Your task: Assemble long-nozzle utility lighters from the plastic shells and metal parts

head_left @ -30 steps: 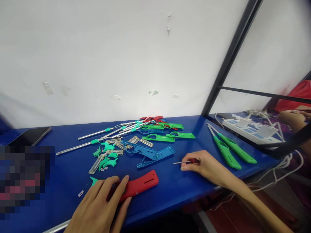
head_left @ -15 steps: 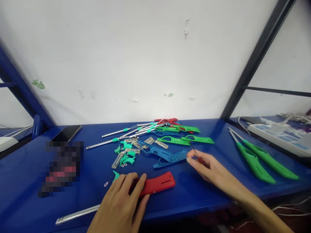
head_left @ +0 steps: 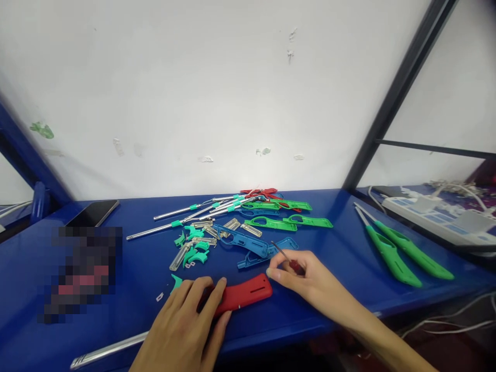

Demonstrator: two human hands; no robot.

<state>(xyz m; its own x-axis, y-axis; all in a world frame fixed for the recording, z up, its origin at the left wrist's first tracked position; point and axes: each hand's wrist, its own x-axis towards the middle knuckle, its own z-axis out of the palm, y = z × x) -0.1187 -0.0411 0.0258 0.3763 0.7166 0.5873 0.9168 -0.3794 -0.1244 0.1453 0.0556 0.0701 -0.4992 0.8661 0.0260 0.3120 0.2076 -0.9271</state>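
Note:
My left hand is wrapped over a red long-necked lighter lying on the blue table near its front edge. The lighter's metal tube sticks out to the left from under the hand, and its red handle points right. In my right hand is a small screwdriver with a dark red handle, its thin shaft pointing up and left. The right fingertips are close to the end of the red handle. Just behind lie two blue lighter shell halves, one across the other.
Metal lighter tubes, green shell halves, teal triggers and clear fuel tanks are heaped behind. Two whole green lighters lie right, beside a white power strip. A phone lies left.
My right hand has moved left with the screwdriver, from beside the blue shell to the end of the red lighter. My left hand keeps hold of the lighter. The view has shifted slightly.

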